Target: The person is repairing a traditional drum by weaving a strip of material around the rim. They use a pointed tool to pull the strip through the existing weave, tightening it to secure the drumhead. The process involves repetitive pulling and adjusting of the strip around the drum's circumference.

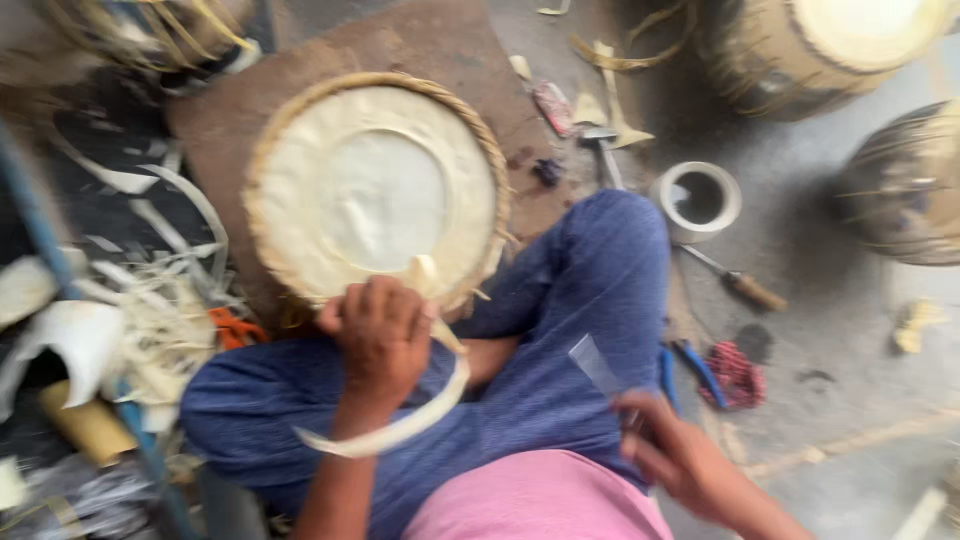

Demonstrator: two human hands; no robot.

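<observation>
**Pale strip at the rim of a round drumhead**

The left hand (378, 335) is clenched around a long, pale, curved strip of hide (400, 430), which runs from the fist down and back across the person's blue-trousered lap (560, 330) and up to the near edge of a round, cream-coloured drumhead with a braided straw-coloured rim (375, 190). The drumhead lies flat just beyond the left hand, on a brown mat (440, 50) on the floor; its middle is a smoother, lighter disc inside a rougher outer ring.

The right hand (680, 455), low and close to the body, grips a thin flat translucent blade-like piece (597, 365); the blur hides what it is exactly.

Beyond the right hand, past the raised knee, a roll of white tape (697, 200) stands on the grey floor (850, 400), with a wooden-handled tool (735, 280) just beside it and a hammer (603, 150) farther off. A red woven scrap (735, 372) and blue-handled pliers (690, 368) lie near the right hand. Left of the left hand sits a heap of pale offcuts and shavings (150, 330). Two barrel drums (820, 45) stand well beyond the right hand. The knee rises between the right hand and the drumhead.
</observation>
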